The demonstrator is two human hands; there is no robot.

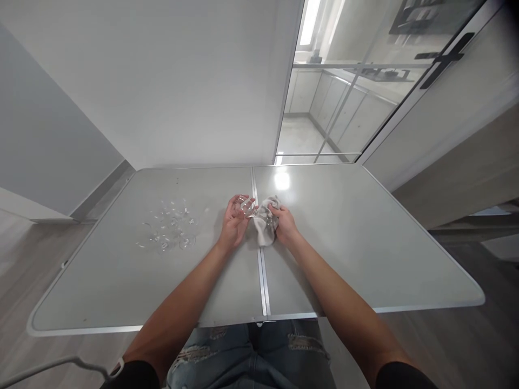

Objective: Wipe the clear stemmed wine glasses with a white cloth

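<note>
My left hand [233, 222] is closed around a small clear glass [245, 205], tilted on its side above the middle of the table. The glass's right end meets a white cloth [265, 221], which hides part of it. My right hand [285, 222] grips this crumpled cloth with the fingers bent into its folds. Farther left, a cluster of several clear glass pieces [172, 222] lies close together on the table. They look like small glasses, but their see-through outlines overlap and the exact shape is hard to make out.
The pale folding table [352, 243] has a metal-edged seam [263, 281] down its middle and a raised metal rim. A white wall [194, 92] stands behind it. To the back right is a glass-paned door [344, 108] with a black handle. A pale cable [60, 364] runs at bottom left.
</note>
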